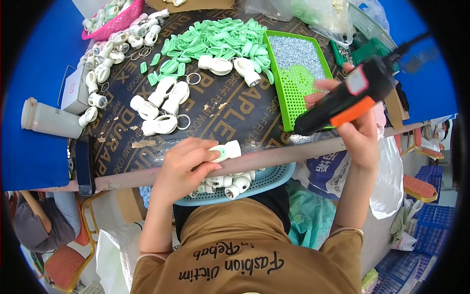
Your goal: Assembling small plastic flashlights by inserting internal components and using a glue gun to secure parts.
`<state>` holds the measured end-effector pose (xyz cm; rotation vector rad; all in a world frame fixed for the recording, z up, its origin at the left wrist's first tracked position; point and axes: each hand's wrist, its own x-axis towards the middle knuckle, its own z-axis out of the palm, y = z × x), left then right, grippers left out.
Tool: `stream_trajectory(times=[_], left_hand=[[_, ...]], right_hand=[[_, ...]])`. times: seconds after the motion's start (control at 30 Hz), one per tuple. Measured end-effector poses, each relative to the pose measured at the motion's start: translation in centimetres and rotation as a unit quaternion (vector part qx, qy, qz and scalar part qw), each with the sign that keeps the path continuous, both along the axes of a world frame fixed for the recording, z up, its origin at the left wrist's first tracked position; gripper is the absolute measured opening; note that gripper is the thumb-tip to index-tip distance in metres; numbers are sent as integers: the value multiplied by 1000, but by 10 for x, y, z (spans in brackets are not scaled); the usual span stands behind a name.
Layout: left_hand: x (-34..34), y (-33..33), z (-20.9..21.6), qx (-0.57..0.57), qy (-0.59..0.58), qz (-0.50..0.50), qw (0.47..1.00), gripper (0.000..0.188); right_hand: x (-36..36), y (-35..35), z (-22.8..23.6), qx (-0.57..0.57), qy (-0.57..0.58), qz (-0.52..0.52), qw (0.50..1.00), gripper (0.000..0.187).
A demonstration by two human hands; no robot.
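White keychain light (232, 149): in the left hand (181, 164), at the near edge of the worktop (259, 110), wide head facing the right hand (361, 142). Left thumb and fingers pinch the body near its green insert (222, 153), probably to steady it while leaving the head end clear. Right hand is wrapped round a black handheld tool (323, 111), raised, its nose angled down-left toward the left hand; can't tell what's at its tip. Green tray (281, 93) of small silver parts (296, 54) sits just beyond the right hand, likely for short reach. Left forearm comes up close to the body, wrist low by the edge; right elbow out wider. Blue basket (275, 177) under the left hand holds more lights, presumably for easy drops.
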<state>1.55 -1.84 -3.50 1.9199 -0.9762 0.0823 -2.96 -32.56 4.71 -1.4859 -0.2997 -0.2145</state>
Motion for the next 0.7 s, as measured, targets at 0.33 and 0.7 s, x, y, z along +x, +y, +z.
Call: stream_trajectory(times=[0.33,0.7], left_hand=[[0,1,-1,-2,-12,-4,1000,22],[0,0,0,4,-13,2,1000,22]], right_hand=[[53,-4,11,-70,-173,-142,972,62],[63,-24,6,-124,-179,-226,950,62]])
